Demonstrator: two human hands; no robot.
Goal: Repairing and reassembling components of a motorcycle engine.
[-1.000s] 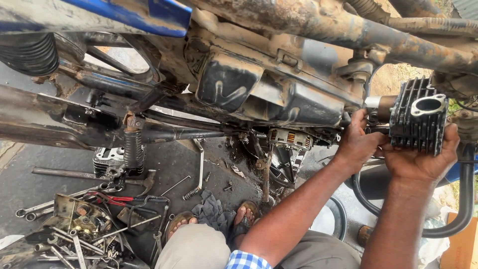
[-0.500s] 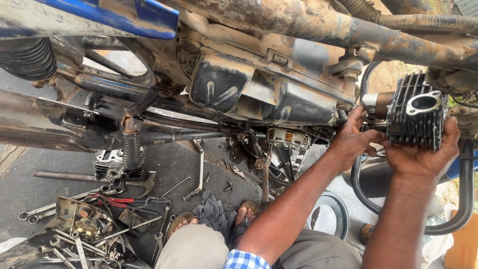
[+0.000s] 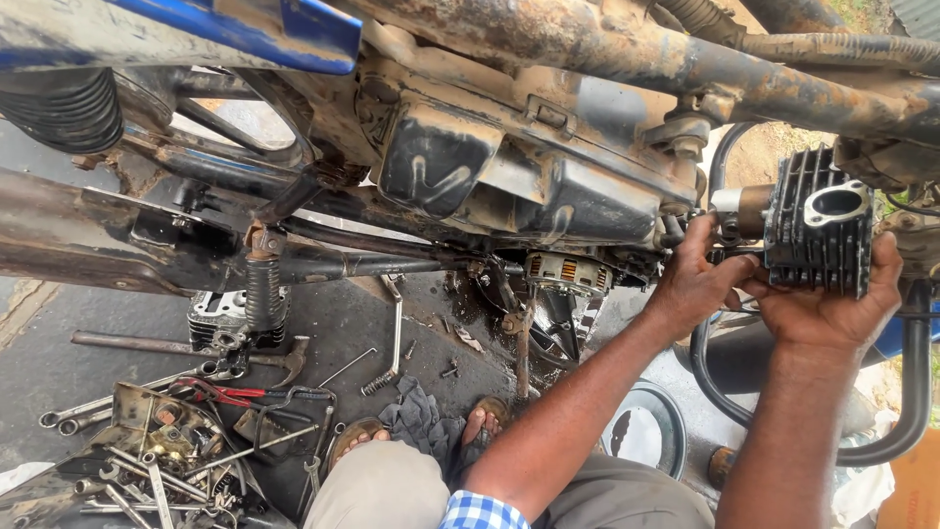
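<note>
A black finned engine cylinder is gripped from below by the right hand at the front of the muddy motorcycle frame, while the left hand is closed around the studs just beside it, with black hoses crowding behind. Below, on dark oily ground, spanners, red-handled pliers, a hammer and a rag are scattered. A round metal bowl is seen near the knee.

A black finned engine cylinder, bore port facing up, sits level against the motorcycle engine's right end.
</note>
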